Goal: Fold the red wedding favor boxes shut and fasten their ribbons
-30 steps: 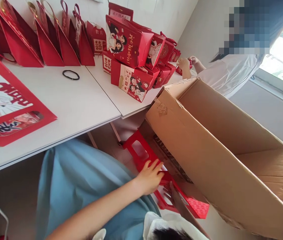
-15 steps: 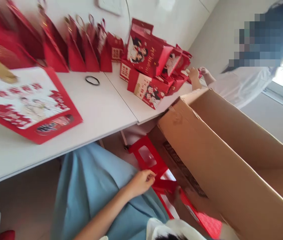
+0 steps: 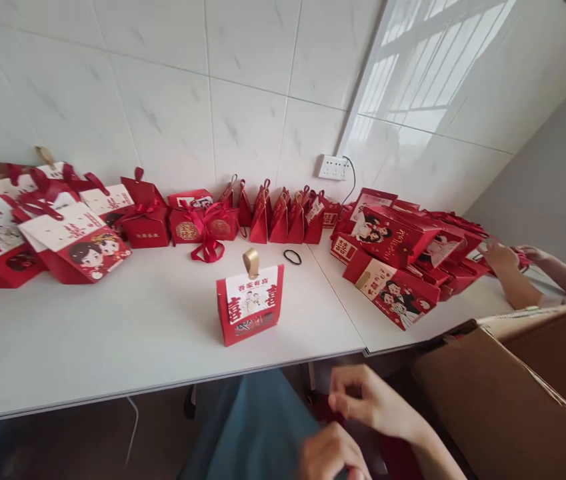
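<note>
Both of my hands are low in front of the table edge, over my blue-green clothing. My right hand [image 3: 377,403] has its fingers curled in toward the thumb; anything between the fingertips is too small or hidden to tell. My left hand [image 3: 333,453], smeared by motion, is bent just below it at the bottom edge, its fingertips unclear. Dark red material [image 3: 330,408] shows in shadow beneath them. On the table above stands a red and white gift box [image 3: 251,303] with a gold ribbon loop, upright and apart from both hands.
Several red gift boxes [image 3: 85,247] line the white table [image 3: 137,333] along the wall. More are piled [image 3: 397,260] at the right, beside another person's hands [image 3: 507,263]. A black hair tie [image 3: 292,257] lies near the middle. An open cardboard carton [image 3: 507,387] blocks the lower right.
My view has swung left and upward, showing more of the table and wall. My hands have come together below the table edge. The red boxes beside the carton are now mostly out of sight.
</note>
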Available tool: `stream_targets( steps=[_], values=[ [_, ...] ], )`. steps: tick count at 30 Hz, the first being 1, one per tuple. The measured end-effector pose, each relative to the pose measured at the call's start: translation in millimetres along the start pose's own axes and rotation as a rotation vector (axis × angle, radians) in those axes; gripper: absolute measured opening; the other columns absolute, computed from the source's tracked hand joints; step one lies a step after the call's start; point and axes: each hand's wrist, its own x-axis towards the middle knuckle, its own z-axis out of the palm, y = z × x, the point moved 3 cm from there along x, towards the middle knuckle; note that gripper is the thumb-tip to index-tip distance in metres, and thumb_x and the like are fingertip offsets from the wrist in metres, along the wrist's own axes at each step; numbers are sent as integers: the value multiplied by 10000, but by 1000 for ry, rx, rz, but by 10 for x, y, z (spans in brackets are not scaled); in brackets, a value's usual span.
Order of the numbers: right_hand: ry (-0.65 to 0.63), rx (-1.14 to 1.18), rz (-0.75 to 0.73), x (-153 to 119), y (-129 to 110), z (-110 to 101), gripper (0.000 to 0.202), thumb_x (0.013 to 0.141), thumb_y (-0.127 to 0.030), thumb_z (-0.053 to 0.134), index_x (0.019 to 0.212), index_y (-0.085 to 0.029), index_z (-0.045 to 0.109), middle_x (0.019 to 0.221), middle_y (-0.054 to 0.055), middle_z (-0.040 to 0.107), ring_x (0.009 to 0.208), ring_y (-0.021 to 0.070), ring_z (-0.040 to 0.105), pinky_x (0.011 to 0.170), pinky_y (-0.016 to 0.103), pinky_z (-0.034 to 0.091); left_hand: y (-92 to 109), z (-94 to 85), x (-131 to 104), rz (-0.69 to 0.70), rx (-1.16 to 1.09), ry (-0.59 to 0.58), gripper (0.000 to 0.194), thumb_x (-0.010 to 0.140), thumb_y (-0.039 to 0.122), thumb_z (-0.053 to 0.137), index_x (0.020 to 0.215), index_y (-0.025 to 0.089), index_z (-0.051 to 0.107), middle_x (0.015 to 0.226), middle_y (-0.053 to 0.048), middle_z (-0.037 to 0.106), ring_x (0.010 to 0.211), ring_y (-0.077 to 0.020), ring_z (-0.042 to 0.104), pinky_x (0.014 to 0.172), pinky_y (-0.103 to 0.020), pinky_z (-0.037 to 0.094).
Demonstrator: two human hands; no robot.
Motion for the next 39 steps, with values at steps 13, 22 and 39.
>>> stream_targets(
  steps=[13,22,39],
  values=[
    [355,267,-434,1380,-911,-33,524,823,-587,597,1175,-208,511,1079,101,660,1023,233,645,889,398,529,974,-2365,443,266,1021,771,157,870,153,590,953,227,701,1275,-105,519,1251,-277,501,981,-443,499],
    [448,63,-421,570,-1182,-153,207,886,-374,586,860,-170,612,692,-14,603,582,94,506,535,213,409,1327,-2122,626,175,469,442,129,856,127,610,886,201,711,859,-14,687,774,-109,670,654,-195,557],
    [541,-177,-497,-35,-1357,-96,21,889,-208,610,904,-215,623,721,-40,626,535,67,492,494,193,384,1540,-1681,519,90,161,477,193,856,110,599,919,237,730,905,1,696,829,-110,679,676,-182,583]
  ],
)
